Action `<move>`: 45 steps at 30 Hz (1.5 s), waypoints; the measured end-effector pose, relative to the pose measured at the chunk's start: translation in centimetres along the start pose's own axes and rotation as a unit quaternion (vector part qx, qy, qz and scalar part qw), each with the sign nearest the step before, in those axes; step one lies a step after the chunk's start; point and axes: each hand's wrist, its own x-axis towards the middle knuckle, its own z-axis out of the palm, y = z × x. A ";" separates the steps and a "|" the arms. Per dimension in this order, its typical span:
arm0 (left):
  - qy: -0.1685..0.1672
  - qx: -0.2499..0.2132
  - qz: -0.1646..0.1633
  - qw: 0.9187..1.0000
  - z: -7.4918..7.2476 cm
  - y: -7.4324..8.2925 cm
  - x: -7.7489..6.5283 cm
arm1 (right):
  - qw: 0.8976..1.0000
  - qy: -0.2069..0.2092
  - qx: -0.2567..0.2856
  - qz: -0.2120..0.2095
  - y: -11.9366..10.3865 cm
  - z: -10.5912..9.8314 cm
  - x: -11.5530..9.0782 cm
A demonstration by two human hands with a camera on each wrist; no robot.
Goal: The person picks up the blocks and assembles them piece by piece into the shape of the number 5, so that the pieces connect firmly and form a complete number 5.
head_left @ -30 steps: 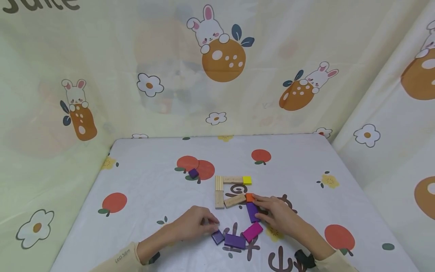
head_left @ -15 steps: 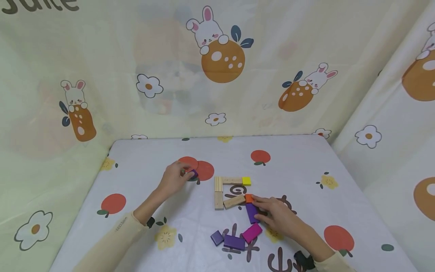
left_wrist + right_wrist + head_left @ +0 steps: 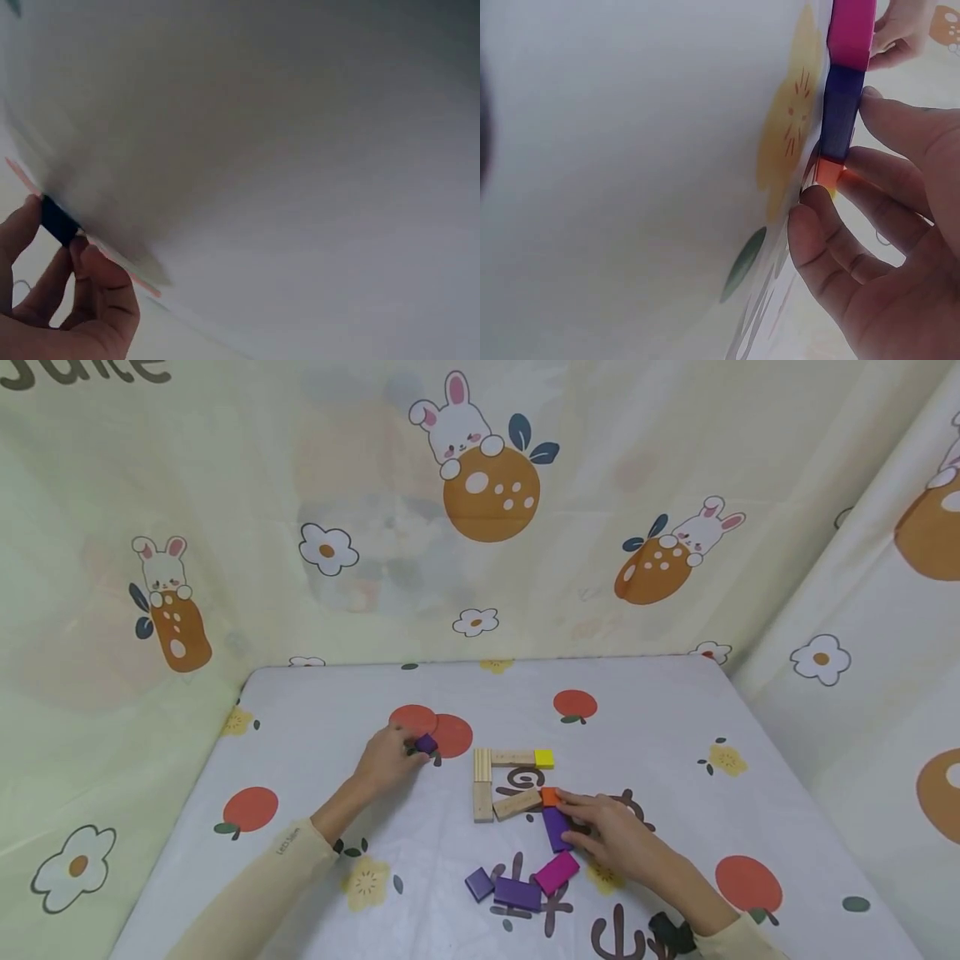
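Up by the printed red fruits, my left hand [image 3: 386, 762] pinches a small dark purple block [image 3: 426, 743] between thumb and fingertips; the left wrist view shows this block [image 3: 58, 220] held at its two ends. My right hand [image 3: 618, 833] rests lightly against the row of blocks. One of its fingertips touches the orange block [image 3: 551, 797], and its thumb lies at the side of a purple block [image 3: 557, 829]. Close by is a magenta block [image 3: 557, 872], then a longer purple block [image 3: 517, 894] and a smaller purple block [image 3: 479, 884].
Plain wooden blocks [image 3: 517, 803] form an angular outline at mid-table, with a yellow block [image 3: 543, 759] at its upper right end. A patterned white cloth [image 3: 630, 710] covers the table. Printed curtains [image 3: 375, 468] stand behind and at both sides.
My left hand has left the smaller purple block near the front, moved up and left, and taken hold of the dark purple block. My right hand has stayed in place.
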 end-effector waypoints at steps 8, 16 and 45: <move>-0.055 -0.051 0.096 0.993 -2.4 0.2 -0.9 | 1.000 0.002 -0.001 -0.005 0.1 -0.4 0.1; -0.231 -0.052 0.211 0.948 -2.6 0.8 -5.0 | 1.000 0.003 0.007 0.001 0.2 0.0 0.0; -0.311 -0.037 0.103 0.944 0.7 2.9 -7.7 | 1.000 0.004 0.003 0.000 0.0 0.1 0.1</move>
